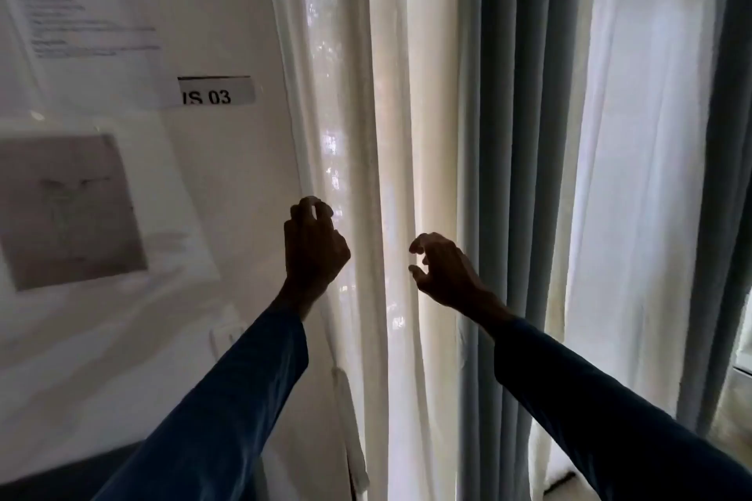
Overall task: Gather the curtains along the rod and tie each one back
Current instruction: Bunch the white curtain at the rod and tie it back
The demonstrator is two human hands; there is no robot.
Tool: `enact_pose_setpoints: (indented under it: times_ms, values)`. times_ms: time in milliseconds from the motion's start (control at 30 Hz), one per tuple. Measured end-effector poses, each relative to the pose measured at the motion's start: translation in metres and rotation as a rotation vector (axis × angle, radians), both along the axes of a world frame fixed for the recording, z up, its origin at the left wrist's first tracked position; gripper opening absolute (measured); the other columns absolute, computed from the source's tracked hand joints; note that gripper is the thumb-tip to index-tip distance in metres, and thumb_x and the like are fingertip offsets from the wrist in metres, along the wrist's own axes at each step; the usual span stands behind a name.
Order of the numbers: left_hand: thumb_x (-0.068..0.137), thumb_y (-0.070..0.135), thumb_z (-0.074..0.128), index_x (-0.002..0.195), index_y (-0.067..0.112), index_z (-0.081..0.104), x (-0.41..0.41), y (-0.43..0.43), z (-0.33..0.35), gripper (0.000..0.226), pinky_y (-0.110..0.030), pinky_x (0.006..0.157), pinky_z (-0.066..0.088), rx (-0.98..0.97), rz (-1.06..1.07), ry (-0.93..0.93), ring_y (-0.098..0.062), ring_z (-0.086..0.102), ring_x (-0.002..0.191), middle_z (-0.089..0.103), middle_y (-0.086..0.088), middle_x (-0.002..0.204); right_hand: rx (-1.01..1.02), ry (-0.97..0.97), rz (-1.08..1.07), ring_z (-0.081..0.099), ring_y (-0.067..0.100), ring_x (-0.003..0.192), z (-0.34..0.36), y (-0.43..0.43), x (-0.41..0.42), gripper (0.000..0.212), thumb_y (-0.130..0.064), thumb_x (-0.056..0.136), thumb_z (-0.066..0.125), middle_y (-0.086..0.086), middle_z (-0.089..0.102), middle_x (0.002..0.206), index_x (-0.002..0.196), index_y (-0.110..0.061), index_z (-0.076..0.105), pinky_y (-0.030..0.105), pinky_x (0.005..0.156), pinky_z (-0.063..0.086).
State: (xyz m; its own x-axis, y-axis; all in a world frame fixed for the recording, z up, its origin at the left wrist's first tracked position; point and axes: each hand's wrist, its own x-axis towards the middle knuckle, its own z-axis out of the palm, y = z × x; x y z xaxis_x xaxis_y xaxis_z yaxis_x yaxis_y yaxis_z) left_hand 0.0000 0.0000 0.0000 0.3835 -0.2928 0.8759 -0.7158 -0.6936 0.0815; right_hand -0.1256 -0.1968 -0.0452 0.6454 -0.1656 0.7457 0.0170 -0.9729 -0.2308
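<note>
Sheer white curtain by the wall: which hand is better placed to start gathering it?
Left, probably. The left hand curls on the sheer white curtain at its wall-side edge; the right hand hovers loosely curled nearer the grey-blue pleated curtain, holding nothing.

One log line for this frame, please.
stage: gathering not yet done | left hand: pinches sheer curtain edge | right hand: loosely curled, holding nothing | grey curtain: hanging, untied
</note>
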Motion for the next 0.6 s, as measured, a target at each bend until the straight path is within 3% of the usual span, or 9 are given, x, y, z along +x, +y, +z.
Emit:
enact_pose_setpoints:
  times_ms: [133,200,333,400,500,600]
  values:
    - [0.074,0.023,0.07,0.125,0.01,0.042,0.039,-0.007,-0.022,0.06,-0.039,0.08,0.053,-0.189,-0.064,0.17,-0.027,0.052,0.107,0.043,-0.008,0.129,0.085,0.087,-0.054,0.067,0.018,0.088,-0.016,-0.008,0.042,0.038,-0.025,0.087,0.077,0.008,0.069,0.113,0.117,-0.007,0.062,0.023,0.07,0.045]
    - [0.076,0.024,0.071,0.133,0.012,0.034,0.056,-0.017,-0.031,0.069,-0.042,0.082,0.056,-0.23,-0.109,0.233,-0.029,0.054,0.108,0.039,-0.009,0.134,0.156,0.116,-0.051,0.068,0.015,0.088,-0.022,-0.015,0.066,0.048,-0.035,0.086,0.078,0.01,0.07,0.114,0.121,-0.005,0.062,0.024,0.072,0.05]
    - [0.084,0.011,0.066,0.133,0.022,0.033,0.077,-0.044,-0.042,0.06,-0.041,0.074,0.058,-0.241,-0.224,0.318,-0.026,0.065,0.091,0.044,-0.007,0.135,0.291,0.187,-0.009,0.067,0.025,0.109,-0.031,-0.025,0.111,0.088,-0.06,0.078,0.078,0.015,0.065,0.13,0.138,-0.001,0.051,0.036,0.09,0.056]
    - [0.087,0.008,0.064,0.131,0.021,0.038,0.082,-0.054,-0.054,0.053,-0.033,0.068,0.055,-0.173,-0.246,0.309,-0.022,0.065,0.083,0.048,-0.007,0.13,0.349,0.227,0.008,0.063,0.028,0.118,-0.036,-0.027,0.13,0.1,-0.066,0.074,0.077,0.016,0.061,0.136,0.144,-0.002,0.045,0.04,0.095,0.056]
    - [0.088,0.004,0.063,0.13,0.018,0.041,0.089,-0.061,-0.088,0.049,-0.011,0.063,0.042,-0.107,-0.276,0.317,-0.013,0.061,0.078,0.052,-0.006,0.124,0.404,0.199,-0.031,0.065,0.028,0.109,-0.052,-0.029,0.157,0.095,-0.065,0.073,0.079,0.013,0.065,0.125,0.137,-0.002,0.049,0.033,0.08,0.054]
    - [0.09,0.007,0.062,0.135,0.022,0.042,0.098,-0.057,-0.133,0.052,-0.002,0.058,0.041,-0.057,-0.329,0.37,-0.004,0.058,0.073,0.056,-0.004,0.123,0.468,0.154,-0.058,0.068,0.028,0.098,-0.088,-0.026,0.181,0.078,-0.052,0.079,0.081,0.012,0.068,0.111,0.13,0.0,0.053,0.026,0.071,0.051]
